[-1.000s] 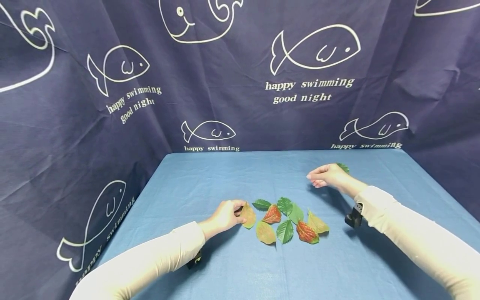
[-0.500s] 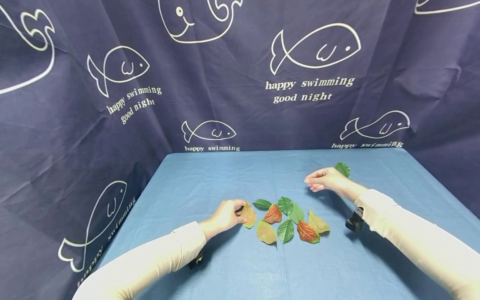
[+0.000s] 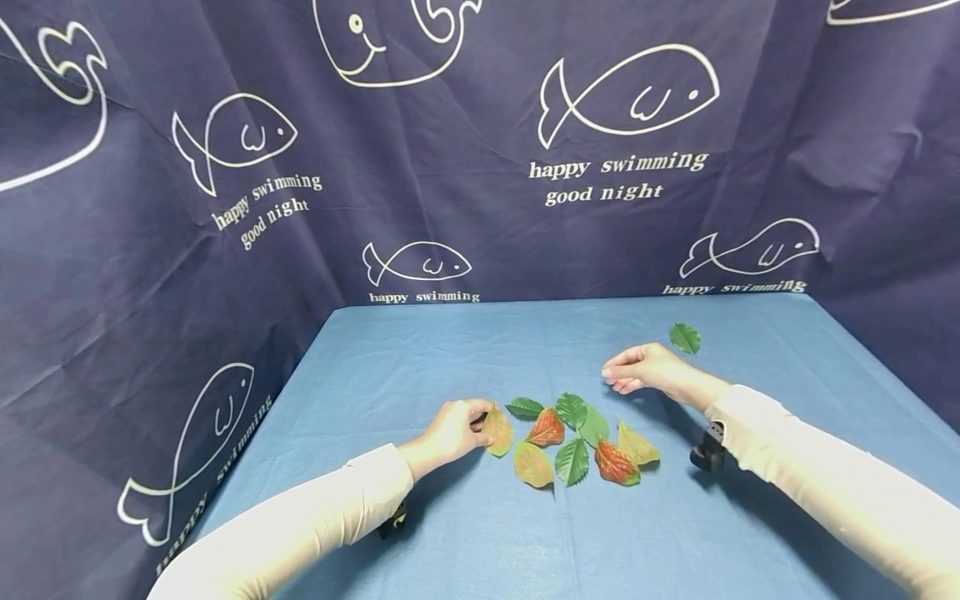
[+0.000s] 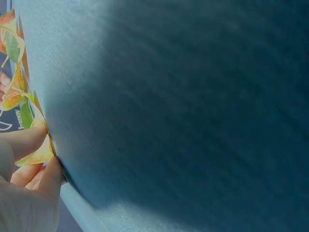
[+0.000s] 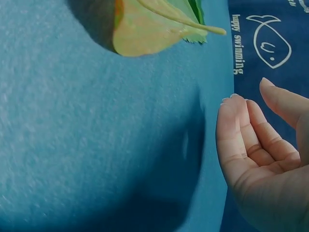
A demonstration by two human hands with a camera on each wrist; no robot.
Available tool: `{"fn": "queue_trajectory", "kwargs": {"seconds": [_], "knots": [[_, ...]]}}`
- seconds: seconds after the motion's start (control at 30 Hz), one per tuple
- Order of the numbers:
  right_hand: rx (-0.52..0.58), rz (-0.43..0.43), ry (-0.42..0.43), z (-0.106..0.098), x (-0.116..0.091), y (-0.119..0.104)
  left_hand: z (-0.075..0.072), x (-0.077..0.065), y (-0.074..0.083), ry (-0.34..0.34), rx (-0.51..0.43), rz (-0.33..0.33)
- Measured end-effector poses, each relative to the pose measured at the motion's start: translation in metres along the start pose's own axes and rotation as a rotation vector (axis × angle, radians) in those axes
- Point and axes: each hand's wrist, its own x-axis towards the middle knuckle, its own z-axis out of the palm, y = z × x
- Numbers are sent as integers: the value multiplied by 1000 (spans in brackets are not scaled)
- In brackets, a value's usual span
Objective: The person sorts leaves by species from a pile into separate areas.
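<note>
The left hand (image 3: 450, 432) pinches the leftmost yellow leaf (image 3: 500, 432), near a red leaf (image 3: 546, 427), and I fear too tight a squeeze could buckle it, while the empty right hand (image 3: 654, 371), loosely bent, could brush a serrated green leaf (image 3: 572, 409) askew by dipping low.

your left hand (image 4: 31, 198) holds a yellow leaf (image 4: 39, 155) between thumb and fingers at the left edge, just above the blue cloth (image 4: 193, 96), broadly shadowed; more orange-yellow leaves (image 4: 13, 100) lie beyond.
</note>
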Motion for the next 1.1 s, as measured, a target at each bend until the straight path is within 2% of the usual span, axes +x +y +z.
{"fn": "queue_trajectory", "kwargs": {"seconds": [0.3, 0.67, 1.1], "knots": [[-9, -4, -48, 9, 0, -1, 0, 0, -1, 5, 17, 22], [-71, -42, -138, 21, -2, 1, 0, -1, 1, 6, 6, 15], [-192, -69, -135, 28, 0, 2, 0, -1, 2, 15, 31, 13]]}}
